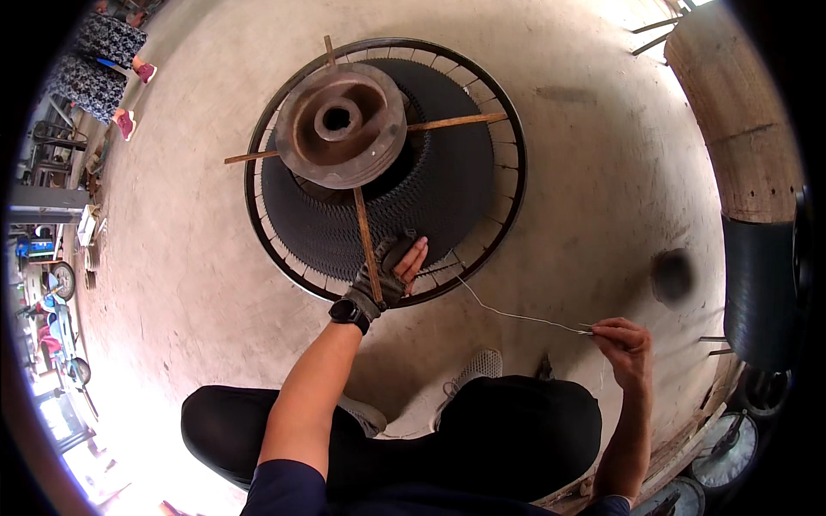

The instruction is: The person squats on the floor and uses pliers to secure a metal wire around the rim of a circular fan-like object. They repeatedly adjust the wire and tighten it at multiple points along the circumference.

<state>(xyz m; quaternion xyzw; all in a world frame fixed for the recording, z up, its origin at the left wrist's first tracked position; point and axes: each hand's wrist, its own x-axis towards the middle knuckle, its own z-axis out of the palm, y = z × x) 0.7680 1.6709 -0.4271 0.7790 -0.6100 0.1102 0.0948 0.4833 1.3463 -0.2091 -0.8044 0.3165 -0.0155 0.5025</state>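
- String (525, 317), thin and white, runs from the near right edge of the black stack (460, 189), over the rim (521, 163), to the right grip (626, 348).
- Right grip: bare, thumb and fingertips pinching the string; a fine tail seems to hang beneath it.
- Long axis: from the right grip, the string leads left, then bends up toward the stack — it curves a little and does not look fully taut.
- Left grip (400, 265): in a fingerless glove, laid on the stack's near edge, fingers close together; whether it clasps anything underneath I cannot tell. It is the nearer of the 2 hands to the string's stack end.
- Lower stick (366, 232): crosses at the glove, 1 of 4 sticks reaching out around the pulley (297, 129) — which sits over the stack, within the rim.
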